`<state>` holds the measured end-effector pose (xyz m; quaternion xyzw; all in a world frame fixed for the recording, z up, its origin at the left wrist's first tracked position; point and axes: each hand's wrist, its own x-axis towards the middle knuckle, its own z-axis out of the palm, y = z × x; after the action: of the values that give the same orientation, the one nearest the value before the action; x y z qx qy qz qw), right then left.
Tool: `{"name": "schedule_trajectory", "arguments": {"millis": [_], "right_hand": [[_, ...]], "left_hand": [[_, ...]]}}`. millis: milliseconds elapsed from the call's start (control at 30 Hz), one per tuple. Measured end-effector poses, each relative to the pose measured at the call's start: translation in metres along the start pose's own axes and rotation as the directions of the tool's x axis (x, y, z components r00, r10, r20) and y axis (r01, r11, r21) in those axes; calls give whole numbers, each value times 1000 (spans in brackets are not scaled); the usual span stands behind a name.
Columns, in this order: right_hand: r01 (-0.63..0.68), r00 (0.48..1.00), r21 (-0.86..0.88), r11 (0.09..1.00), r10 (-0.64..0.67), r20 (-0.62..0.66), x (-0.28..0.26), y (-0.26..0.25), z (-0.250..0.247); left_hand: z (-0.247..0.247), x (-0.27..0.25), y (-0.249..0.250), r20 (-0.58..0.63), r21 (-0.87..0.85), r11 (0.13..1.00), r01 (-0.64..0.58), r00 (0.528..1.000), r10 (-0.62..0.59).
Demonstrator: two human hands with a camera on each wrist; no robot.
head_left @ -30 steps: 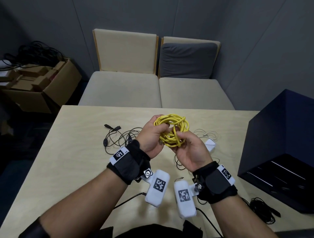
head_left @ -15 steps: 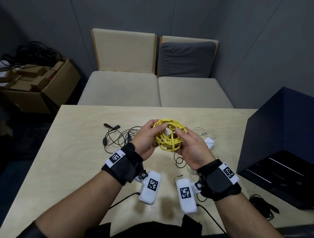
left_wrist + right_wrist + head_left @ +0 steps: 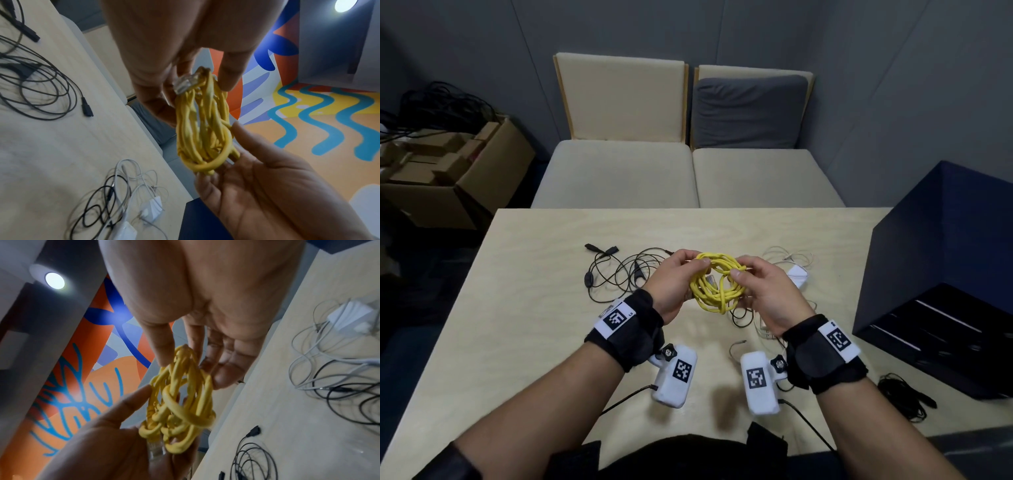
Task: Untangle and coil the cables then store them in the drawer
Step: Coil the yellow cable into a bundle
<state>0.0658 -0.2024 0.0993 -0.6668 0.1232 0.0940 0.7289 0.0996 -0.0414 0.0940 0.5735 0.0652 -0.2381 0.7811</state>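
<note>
A yellow network cable [image 3: 717,286], wound into a loose coil, hangs above the middle of the table between both hands. My left hand [image 3: 674,284] pinches its left side [image 3: 202,123], with a clear plug [image 3: 184,83] against the fingers. My right hand [image 3: 760,291] pinches the coil's right side [image 3: 180,402] between thumb and fingers. A black cable [image 3: 619,274] lies tangled on the table to the left. Under the right hand lies a white charger [image 3: 798,275] with thin white and black cables [image 3: 123,194]. The dark blue drawer unit [image 3: 941,274] stands at the right with a drawer open [image 3: 928,325].
A coiled black cable [image 3: 904,397] lies near the table's front right corner. Two beige seats [image 3: 688,174] stand behind the wooden table [image 3: 517,325]. A cardboard box [image 3: 448,171] with cables sits on the floor at the left.
Both hands have lowered the yellow coil and turned it flatter. The right thumb now sits on top of the coil's right side.
</note>
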Motion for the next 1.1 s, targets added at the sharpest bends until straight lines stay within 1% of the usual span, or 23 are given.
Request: {"name": "schedule_trajectory", "arguments": {"millis": [133,233,300,433,500,567,667,800,900,967,1100], "right_hand": [[-4,999,-36,999,3,-46,-6,18,-12],[-52,994,7,999,52,-101,-22,38,-26],[-94,985,27,995,97,-145,-34,53,-37],[-164,952,109,980,186,-243,-55,79,-68],[-190,938,143,971,223,-266,-64,88,-86],[-218,925,193,957,265,-270,-73,93,-106],[-216,921,361,907,312,-233,-80,96,-133],[-204,932,487,850,321,-170,-80,92,-166],[-193,936,556,809,321,-142,-75,90,-189],[-197,932,564,802,332,-146,-70,92,-201],[-206,917,550,810,356,-181,-59,101,-218]], "left_hand": [[3,1,-18,-15,45,998,47,999,-46],[10,0,-43,40,61,985,163,985,-166],[19,-1,-62,75,57,975,216,973,-220],[52,1,-92,73,52,968,246,966,-250],[71,4,-103,78,24,968,250,965,-251],[92,9,-112,99,-39,965,261,962,-256],[118,18,-120,151,-84,944,318,941,-303],[145,30,-130,226,-116,899,422,893,-390],[165,38,-137,246,-157,872,464,874,-420],[178,44,-140,224,-120,883,454,879,-422],[196,58,-152,125,23,914,405,906,-405]]}}
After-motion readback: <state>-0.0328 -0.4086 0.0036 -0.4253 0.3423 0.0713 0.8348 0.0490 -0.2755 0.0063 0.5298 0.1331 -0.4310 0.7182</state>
